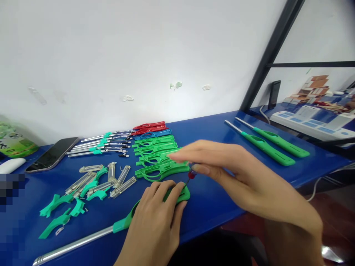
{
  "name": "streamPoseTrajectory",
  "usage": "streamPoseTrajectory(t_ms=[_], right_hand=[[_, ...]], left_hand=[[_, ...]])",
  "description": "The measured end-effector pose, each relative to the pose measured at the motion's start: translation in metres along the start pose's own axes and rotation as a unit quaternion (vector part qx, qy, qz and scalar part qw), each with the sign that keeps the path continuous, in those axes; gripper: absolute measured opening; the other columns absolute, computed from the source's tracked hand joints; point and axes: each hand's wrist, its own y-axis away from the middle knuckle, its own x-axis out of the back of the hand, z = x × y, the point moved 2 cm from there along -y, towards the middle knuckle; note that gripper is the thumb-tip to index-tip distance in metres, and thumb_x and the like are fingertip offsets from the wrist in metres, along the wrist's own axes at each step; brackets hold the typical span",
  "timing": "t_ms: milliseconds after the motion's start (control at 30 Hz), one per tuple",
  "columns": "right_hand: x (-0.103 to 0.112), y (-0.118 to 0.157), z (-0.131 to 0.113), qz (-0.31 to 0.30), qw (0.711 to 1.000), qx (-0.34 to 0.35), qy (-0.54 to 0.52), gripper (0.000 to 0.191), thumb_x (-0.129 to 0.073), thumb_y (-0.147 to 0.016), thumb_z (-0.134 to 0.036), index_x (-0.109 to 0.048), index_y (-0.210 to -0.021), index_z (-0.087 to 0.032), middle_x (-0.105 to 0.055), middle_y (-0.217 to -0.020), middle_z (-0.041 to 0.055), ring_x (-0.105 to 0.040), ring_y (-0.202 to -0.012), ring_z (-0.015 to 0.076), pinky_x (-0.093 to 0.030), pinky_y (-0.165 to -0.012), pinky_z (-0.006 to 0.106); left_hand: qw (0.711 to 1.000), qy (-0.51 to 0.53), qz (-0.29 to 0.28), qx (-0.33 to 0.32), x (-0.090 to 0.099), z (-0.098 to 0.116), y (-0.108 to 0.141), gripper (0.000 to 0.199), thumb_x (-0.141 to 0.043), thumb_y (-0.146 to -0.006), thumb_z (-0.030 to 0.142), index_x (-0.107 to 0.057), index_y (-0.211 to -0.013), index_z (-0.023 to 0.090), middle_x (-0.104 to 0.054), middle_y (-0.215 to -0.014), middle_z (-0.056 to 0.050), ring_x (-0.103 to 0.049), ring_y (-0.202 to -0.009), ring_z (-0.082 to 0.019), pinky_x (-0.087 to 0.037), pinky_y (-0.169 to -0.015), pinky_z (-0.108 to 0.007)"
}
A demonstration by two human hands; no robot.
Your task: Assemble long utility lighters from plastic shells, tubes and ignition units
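Note:
Under my left hand (156,218) lies a green lighter (122,224) with a long silver tube pointing to the lower left; my fingers wrap over its handle and press it on the blue table. My right hand (222,173) pinches the handle of a small red and dark screwdriver (191,173) between thumb and fingers. The screwdriver slants down, its tip at the far end of the green handle, beside my left fingertips. Just beyond are several green handle shells (163,171).
Red shells (149,128), silver tubes (91,147) with wires, clear tanks (123,186) and teal triggers (57,203) lie left. A phone (52,154) rests farther left. Two green lighters (267,147) lie right, near a black frame (267,55).

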Motion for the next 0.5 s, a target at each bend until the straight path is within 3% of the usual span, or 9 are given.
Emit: streamPoseTrajectory(t_ms=[67, 167, 300, 367, 500], right_hand=[[-0.001, -0.001, 0.001, 0.008, 1.0, -0.015, -0.013, 0.043, -0.049, -0.106, -0.006, -0.075, -0.13, -0.031, -0.078, -0.121, -0.0049, -0.072, -0.107, 0.0103, -0.059, -0.091, 0.023], [-0.007, -0.007, 0.007, 0.074, 0.997, -0.032, 0.001, 0.019, -0.066, -0.103, -0.018, -0.082, -0.107, -0.029, -0.082, -0.101, -0.0052, -0.077, -0.087, 0.0119, -0.062, -0.079, 0.023], [-0.013, -0.012, 0.009, 0.153, 0.987, 0.004, 0.056, 0.002, -0.082, -0.093, -0.028, -0.083, -0.093, -0.026, -0.082, -0.089, -0.004, -0.076, -0.076, 0.0135, -0.06, -0.067, 0.024], [-0.012, -0.01, 0.008, 0.152, 0.984, 0.018, 0.086, 0.008, -0.079, -0.096, -0.027, -0.084, -0.102, -0.026, -0.083, -0.094, -0.0023, -0.076, -0.08, 0.0142, -0.06, -0.071, 0.026], [-0.007, -0.005, 0.009, 0.055, 0.998, -0.016, 0.035, 0.036, -0.056, -0.108, -0.017, -0.072, -0.137, -0.03, -0.077, -0.131, -0.0021, -0.073, -0.117, 0.0153, -0.06, -0.097, 0.028]], left_hand=[[1.0, -0.003, 0.0, -0.001, 0.0, 0.0, 0.0, 0.029, -0.056, -0.103, 0.018, -0.058, -0.132, 0.023, -0.073, -0.119, -0.01, -0.07, -0.102, -0.034, -0.066, -0.08, -0.056], [1.0, -0.002, -0.007, 0.0, -0.001, 0.0, 0.001, 0.029, -0.055, -0.104, 0.018, -0.059, -0.132, 0.023, -0.073, -0.118, -0.009, -0.07, -0.103, -0.033, -0.065, -0.084, -0.056], [1.0, -0.002, -0.014, 0.002, -0.001, -0.002, 0.002, 0.029, -0.056, -0.104, 0.019, -0.058, -0.133, 0.024, -0.072, -0.12, -0.009, -0.069, -0.105, -0.033, -0.065, -0.085, -0.057], [1.0, -0.001, -0.016, 0.002, 0.0, -0.002, 0.001, 0.029, -0.057, -0.104, 0.019, -0.058, -0.133, 0.024, -0.072, -0.121, -0.01, -0.069, -0.105, -0.033, -0.065, -0.085, -0.057], [1.0, -0.001, -0.008, 0.006, 0.0, -0.001, 0.0, 0.028, -0.057, -0.104, 0.018, -0.059, -0.131, 0.022, -0.072, -0.119, -0.01, -0.07, -0.102, -0.034, -0.065, -0.082, -0.059]])
